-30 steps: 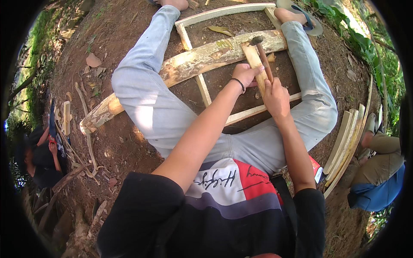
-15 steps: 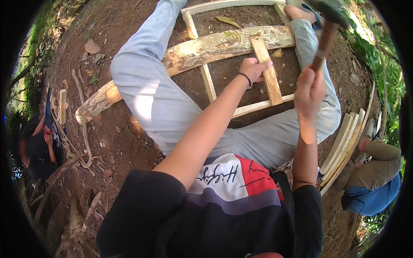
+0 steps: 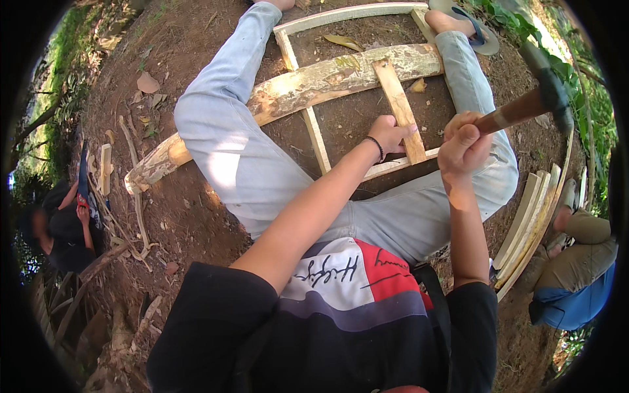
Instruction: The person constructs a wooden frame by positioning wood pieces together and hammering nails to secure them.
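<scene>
My left hand (image 3: 391, 135) is closed round the near part of a short wooden slat (image 3: 397, 98). The slat's far end lies on a peeled log (image 3: 308, 85), and its near end meets the near rail (image 3: 383, 168) of a wooden frame. In my right hand (image 3: 464, 145) is a hammer (image 3: 524, 108), gripped by its wooden handle and held raised off to the right, with its dark metal head (image 3: 557, 98) away from the slat. The log lies across the frame, passing under my bent left leg. The tips of my left fingers are hidden behind the slat.
Several cut wooden strips (image 3: 524, 223) are stacked at the right, beside a crouching person in a blue top (image 3: 576, 298). Another person in dark clothes (image 3: 69, 229) is at the left, near a saw-like blade (image 3: 82, 170). Sticks (image 3: 134, 190) and dry leaves lie on the soil.
The hammer has swung from upright to tilted out to the right, its head lower. My left hand has slid slightly nearer along the slat.
</scene>
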`<state>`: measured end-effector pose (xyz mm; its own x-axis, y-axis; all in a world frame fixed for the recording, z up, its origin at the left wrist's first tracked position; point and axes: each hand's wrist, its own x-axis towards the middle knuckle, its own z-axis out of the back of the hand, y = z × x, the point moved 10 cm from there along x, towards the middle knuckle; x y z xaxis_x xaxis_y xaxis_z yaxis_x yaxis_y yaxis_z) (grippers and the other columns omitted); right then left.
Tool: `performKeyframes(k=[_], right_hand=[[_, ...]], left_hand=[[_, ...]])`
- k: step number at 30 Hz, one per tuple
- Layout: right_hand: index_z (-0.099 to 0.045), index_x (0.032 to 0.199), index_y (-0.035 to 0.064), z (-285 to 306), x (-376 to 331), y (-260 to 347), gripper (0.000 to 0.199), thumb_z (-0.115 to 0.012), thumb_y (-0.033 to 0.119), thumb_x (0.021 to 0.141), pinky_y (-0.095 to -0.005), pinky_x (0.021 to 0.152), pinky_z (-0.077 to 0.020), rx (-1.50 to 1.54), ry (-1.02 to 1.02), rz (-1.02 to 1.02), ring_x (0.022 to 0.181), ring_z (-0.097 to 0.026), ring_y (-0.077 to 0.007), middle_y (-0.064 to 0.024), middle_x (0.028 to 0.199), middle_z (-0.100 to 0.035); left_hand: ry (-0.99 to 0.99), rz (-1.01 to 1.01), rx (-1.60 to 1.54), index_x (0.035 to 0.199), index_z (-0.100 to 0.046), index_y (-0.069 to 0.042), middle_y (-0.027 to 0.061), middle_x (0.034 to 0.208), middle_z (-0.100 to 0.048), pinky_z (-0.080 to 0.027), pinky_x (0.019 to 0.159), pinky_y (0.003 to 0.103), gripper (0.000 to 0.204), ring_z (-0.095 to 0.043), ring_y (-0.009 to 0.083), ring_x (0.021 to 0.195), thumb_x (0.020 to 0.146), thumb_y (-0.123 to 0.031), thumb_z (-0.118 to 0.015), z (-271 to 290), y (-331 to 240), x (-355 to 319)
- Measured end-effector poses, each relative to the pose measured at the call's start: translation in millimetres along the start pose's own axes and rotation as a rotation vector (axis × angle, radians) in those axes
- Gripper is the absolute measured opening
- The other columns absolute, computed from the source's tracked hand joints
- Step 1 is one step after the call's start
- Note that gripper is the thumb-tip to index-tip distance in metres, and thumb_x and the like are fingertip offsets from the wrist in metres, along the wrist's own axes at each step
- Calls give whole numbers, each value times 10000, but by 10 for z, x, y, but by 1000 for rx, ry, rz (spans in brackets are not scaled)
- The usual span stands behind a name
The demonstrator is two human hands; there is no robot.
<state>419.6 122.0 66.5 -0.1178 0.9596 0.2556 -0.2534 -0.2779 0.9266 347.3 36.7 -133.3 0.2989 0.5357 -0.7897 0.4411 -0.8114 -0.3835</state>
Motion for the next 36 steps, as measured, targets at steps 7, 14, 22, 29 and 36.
performKeyframes(k=[7, 14, 22, 29, 36], right_hand=[[-498, 852, 23, -255, 184, -114, 359, -453, 361, 965, -480, 570, -435, -568, 207, -271, 635, -579, -437, -209, 647, -564], [-508, 862, 17, -442, -472, -787, 296, -486, 300, 945, -552, 618, -422, -862, 524, -432, 742, -580, -489, -270, 706, -594], [-458, 797, 36, -111, 23, 34, 441, -419, 439, 970, -319, 416, -354, -117, 104, 52, 454, -497, -183, -56, 534, -477], [-518, 858, 37, -299, 202, 153, 297, -489, 319, 948, -473, 542, -437, -462, 197, -201, 646, -587, -443, -200, 653, -588], [-502, 833, 40, -329, -370, -894, 324, -472, 342, 948, -517, 562, -443, -956, 580, -335, 651, -584, -459, -217, 645, -588]], left_hand=[[31, -67, -50, 1043, -578, 7, 121, 992, -650, -569, 783, 394, 263, -668, 241, 870, 868, -175, -651, 34, 36, 87], [3, 6, 15, 1049, -583, -11, 121, 966, -652, -576, 750, 352, 245, -668, 203, 849, 875, -176, -631, -19, 18, -6], [39, -9, -67, 1060, -575, 16, 134, 995, -652, -568, 785, 385, 276, -668, 243, 882, 863, -162, -652, 10, 41, 56], [46, -50, -91, 1011, -587, 27, 133, 954, -657, -579, 750, 400, 238, -671, 246, 851, 839, -115, -670, 79, 111, 189], [21, 7, 46, 1050, -598, -28, 92, 992, -661, -564, 778, 360, 244, -666, 203, 878, 861, -169, -660, -25, -43, 24]])
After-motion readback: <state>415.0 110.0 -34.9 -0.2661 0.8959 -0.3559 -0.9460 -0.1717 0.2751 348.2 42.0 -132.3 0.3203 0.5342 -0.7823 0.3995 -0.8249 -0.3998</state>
